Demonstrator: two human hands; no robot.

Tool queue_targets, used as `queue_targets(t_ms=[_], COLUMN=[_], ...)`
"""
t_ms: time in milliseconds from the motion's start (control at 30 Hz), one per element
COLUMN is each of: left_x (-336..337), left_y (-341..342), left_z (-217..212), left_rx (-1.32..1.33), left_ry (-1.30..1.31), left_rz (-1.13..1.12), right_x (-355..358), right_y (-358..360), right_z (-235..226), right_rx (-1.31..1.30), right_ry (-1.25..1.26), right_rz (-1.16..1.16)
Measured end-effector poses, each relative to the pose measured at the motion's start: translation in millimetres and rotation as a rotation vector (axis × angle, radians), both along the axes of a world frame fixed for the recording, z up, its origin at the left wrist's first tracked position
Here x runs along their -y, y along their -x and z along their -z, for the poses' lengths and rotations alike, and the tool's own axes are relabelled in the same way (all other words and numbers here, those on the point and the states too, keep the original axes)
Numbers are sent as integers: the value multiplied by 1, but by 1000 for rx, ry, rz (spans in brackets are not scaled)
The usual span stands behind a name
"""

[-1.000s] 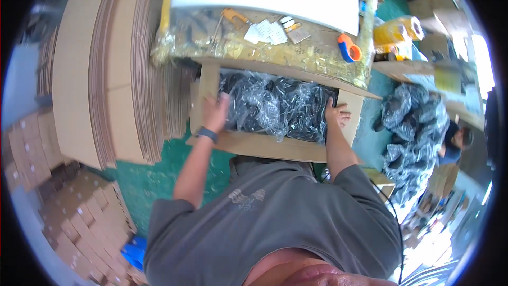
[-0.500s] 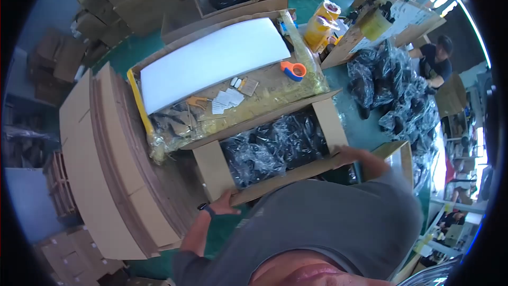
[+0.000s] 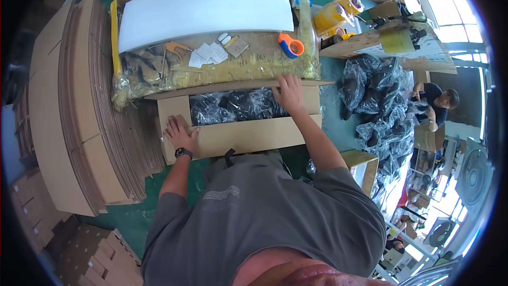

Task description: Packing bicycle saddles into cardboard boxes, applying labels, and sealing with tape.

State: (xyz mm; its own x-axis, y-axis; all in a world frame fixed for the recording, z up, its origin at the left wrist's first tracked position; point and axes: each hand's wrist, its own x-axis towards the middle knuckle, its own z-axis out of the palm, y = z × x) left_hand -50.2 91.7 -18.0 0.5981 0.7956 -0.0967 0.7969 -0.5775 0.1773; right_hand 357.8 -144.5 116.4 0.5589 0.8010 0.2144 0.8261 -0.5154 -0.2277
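An open cardboard carton [image 3: 174, 107] lies before me, packed with black items in clear plastic [image 3: 238, 107]. Its near long flap [image 3: 248, 136] is folded inward over part of the contents. My left hand [image 3: 181, 135] rests with spread fingers on the near left corner, across the end flap and the near flap. Reaching over the carton, my right hand [image 3: 289, 95] has its fingers hooked over the edge of the far flap [image 3: 227, 87], which stands up against the workbench.
The taped workbench [image 3: 259, 66] holds a white foam sheet [image 3: 206, 10], an orange-and-blue tape dispenser [image 3: 290, 46] and paper slips [image 3: 209, 54]. Flat cardboard sheets [image 3: 79, 106] stand at left. Plastic-wrapped black items [image 3: 383, 111] pile up at right, near a co-worker [image 3: 434, 103].
The near flap has swung inward over the contents. My right hand has moved from the carton's near right corner to the far flap; my left hand has shifted onto the left end.
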Motion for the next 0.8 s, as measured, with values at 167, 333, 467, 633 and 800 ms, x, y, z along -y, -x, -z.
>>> queue_targets(t_ms=[167,333,467,633,800], left_x=[71,94,91,100,55], left_y=[-19,-50,-135,-124,-191], left_z=[16,-3,-34,-7,-34], left_rx=[219,179,96,-44,-129], left_ry=[-65,-339,171,97,219], left_rz=[-541,360,408,407,622], right_x=[39,114,109,21,-9], right_y=[-16,74,31,-112,-212], right_z=[26,44,85,61,84], right_rx=[-276,-156,-210,-112,-84], right_ry=[333,286,41,-251,332], right_rz=[4,-169,-225,71,-22])
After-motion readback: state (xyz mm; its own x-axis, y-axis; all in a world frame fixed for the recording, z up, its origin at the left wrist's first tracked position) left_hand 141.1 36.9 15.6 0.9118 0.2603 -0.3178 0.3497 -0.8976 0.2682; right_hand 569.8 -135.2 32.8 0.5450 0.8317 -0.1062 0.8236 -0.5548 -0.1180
